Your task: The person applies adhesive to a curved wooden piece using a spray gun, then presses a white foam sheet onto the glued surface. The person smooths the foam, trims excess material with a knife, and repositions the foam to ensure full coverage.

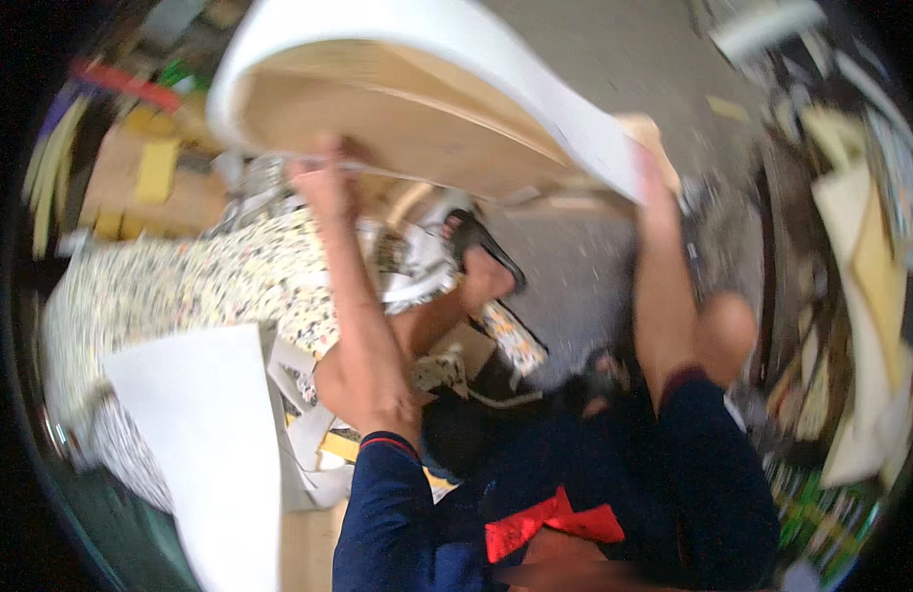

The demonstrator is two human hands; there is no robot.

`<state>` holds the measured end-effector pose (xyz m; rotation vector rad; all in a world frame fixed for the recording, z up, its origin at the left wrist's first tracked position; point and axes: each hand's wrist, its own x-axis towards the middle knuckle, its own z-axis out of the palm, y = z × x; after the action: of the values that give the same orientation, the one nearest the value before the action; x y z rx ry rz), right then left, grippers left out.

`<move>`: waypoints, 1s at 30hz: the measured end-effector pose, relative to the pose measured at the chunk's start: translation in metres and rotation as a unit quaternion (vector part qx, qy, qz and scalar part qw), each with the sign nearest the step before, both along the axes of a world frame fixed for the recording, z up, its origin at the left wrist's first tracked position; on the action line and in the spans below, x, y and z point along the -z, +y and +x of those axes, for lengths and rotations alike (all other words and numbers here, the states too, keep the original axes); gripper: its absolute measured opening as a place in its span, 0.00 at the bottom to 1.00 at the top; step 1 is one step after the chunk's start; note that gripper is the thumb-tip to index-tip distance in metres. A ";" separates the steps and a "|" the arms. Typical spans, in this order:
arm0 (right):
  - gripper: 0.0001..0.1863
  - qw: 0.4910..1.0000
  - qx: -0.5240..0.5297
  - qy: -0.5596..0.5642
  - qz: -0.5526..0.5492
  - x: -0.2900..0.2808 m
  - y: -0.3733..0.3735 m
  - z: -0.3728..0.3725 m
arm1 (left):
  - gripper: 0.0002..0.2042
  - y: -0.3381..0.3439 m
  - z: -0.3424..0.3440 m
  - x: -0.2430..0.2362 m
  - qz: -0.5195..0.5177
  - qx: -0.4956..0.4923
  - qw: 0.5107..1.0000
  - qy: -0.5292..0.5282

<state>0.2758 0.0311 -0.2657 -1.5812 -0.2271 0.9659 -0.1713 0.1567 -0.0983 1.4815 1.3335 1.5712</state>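
One white-edged wooden frame (387, 123), one large white panel (215, 424), two forearms (370, 335), two navy sleeves (385, 508).

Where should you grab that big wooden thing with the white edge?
Probably two hands from the near side: the left hand at the near edge, the right hand at the narrow right end. The wooden piece is long and tapers, so spread grips should steady it.

Both arms are stretched upward from the lower part of the frame and held well apart. The left forearm (363, 296) is slanted toward the upper left, with the left hand (323, 183) raised and closed in a grip left of centre. The right forearm (666, 296) is held nearly upright, and the right hand (654, 168), blurred and partly hidden, is likewise clasped at upper right.
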 end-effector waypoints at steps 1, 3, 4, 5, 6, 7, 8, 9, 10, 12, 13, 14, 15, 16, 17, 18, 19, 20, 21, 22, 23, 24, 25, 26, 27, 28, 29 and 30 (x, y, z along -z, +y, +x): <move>0.30 0.985 0.080 0.074 0.135 -0.008 -0.033 0.015 | 0.32 -0.005 0.010 -0.002 0.066 0.102 0.986 -0.112; 0.29 0.856 0.222 0.250 0.393 -0.022 -0.083 0.043 | 0.32 -0.023 0.032 -0.007 0.093 0.133 0.968 -0.193; 0.27 0.821 0.239 0.265 0.445 -0.024 -0.093 0.046 | 0.32 -0.031 0.044 -0.013 0.116 0.154 0.957 -0.218; 0.25 0.782 0.324 0.272 0.457 -0.030 -0.106 0.044 | 0.32 -0.038 0.053 -0.021 0.097 0.150 0.960 -0.214; 0.23 0.788 0.025 0.371 0.490 -0.030 -0.113 0.028 | 0.32 -0.045 0.063 -0.028 0.098 0.163 0.960 -0.207; 0.22 0.722 -0.256 0.433 0.475 -0.036 -0.118 0.009 | 0.33 -0.053 0.074 -0.036 0.100 0.180 0.958 -0.200; 0.24 0.907 -0.107 0.239 0.329 -0.043 -0.119 -0.019 | 0.33 -0.060 0.084 -0.043 0.107 0.197 0.955 -0.194; 0.25 0.990 -0.038 0.075 0.116 -0.052 -0.117 -0.049 | 0.34 -0.066 0.094 -0.049 0.110 0.196 0.958 -0.178; 0.31 0.990 -0.033 -0.028 0.131 -0.067 -0.110 -0.077 | 0.36 -0.072 0.105 -0.054 0.118 0.197 0.960 -0.161; 0.41 0.967 -0.074 -0.187 0.157 -0.112 -0.097 -0.100 | 0.43 -0.084 0.123 -0.060 0.106 0.175 0.974 -0.096; 0.46 0.940 -0.096 -0.261 0.197 -0.137 -0.091 -0.103 | 0.45 -0.093 0.131 -0.060 0.133 0.180 0.971 -0.082; 0.48 0.937 -0.087 -0.264 0.213 -0.164 -0.080 -0.101 | 0.46 -0.099 0.138 -0.061 0.142 0.179 0.972 -0.061; 0.50 0.929 -0.065 -0.267 0.249 -0.193 -0.073 -0.098 | 0.48 -0.106 0.146 -0.062 0.139 0.173 0.974 -0.036; 0.51 0.917 -0.066 -0.251 0.301 -0.218 -0.074 -0.093 | 0.48 -0.113 0.151 -0.062 0.145 0.180 0.972 -0.027; 0.52 0.892 -0.077 -0.242 0.373 -0.249 -0.075 -0.085 | 0.48 -0.122 0.156 -0.060 0.136 0.184 0.973 -0.014; 0.50 0.898 -0.031 -0.241 0.366 -0.283 -0.073 -0.080 | 0.48 -0.129 0.163 -0.060 0.149 0.187 0.971 -0.006; 0.42 0.863 0.011 -0.249 0.438 -0.317 -0.065 -0.080 | 0.48 -0.136 0.170 -0.060 0.137 0.194 0.971 0.004; 0.33 0.824 -0.024 -0.295 0.484 -0.355 -0.060 -0.085 | 0.48 -0.142 0.177 -0.059 0.149 0.201 0.968 0.009; 0.19 0.748 -0.042 -0.328 0.575 -0.386 -0.053 -0.095 | 0.48 -0.147 0.184 -0.059 0.160 0.207 0.965 0.015; 0.17 0.754 -0.183 -0.319 0.545 -0.416 -0.047 -0.126 | 0.47 -0.153 0.191 -0.059 0.141 0.214 0.966 0.035; 0.18 0.746 -0.316 -0.315 0.493 -0.428 -0.030 -0.133 | 0.46 -0.156 0.197 -0.059 0.178 0.190 0.964 0.050; 0.28 0.778 -0.353 -0.435 0.285 -0.438 -0.042 -0.167 | 0.45 -0.159 0.201 -0.060 0.193 0.173 0.964 0.067; 0.40 0.708 -0.431 -0.550 0.100 -0.456 -0.060 -0.217 | 0.45 -0.160 0.204 -0.061 0.183 0.177 0.965 0.066; 0.39 0.599 -0.319 -0.690 0.254 -0.411 -0.039 -0.246 | 0.45 -0.162 0.206 -0.062 0.172 0.180 0.966 0.066; 0.36 0.534 -0.345 -0.745 0.203 -0.401 -0.062 -0.272 | 0.47 -0.163 0.205 -0.063 0.134 0.202 0.969 0.049; 0.36 0.493 -0.405 -0.747 0.190 -0.386 -0.069 -0.281 | 0.49 -0.163 0.202 -0.065 0.094 0.221 0.970 0.033; 0.36 0.443 -0.469 -0.743 0.176 -0.374 -0.078 -0.288 | 0.51 -0.165 0.197 -0.065 0.064 0.228 0.971 0.013; 0.36 0.461 -0.435 -0.730 0.255 -0.361 -0.089 -0.291 | 0.50 -0.164 0.197 -0.067 0.022 0.201 0.978 0.047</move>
<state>-0.0153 -0.0578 0.0956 -1.1856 -2.4707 -0.1978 0.0255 -0.0072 -0.0317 1.7414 0.9722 1.2888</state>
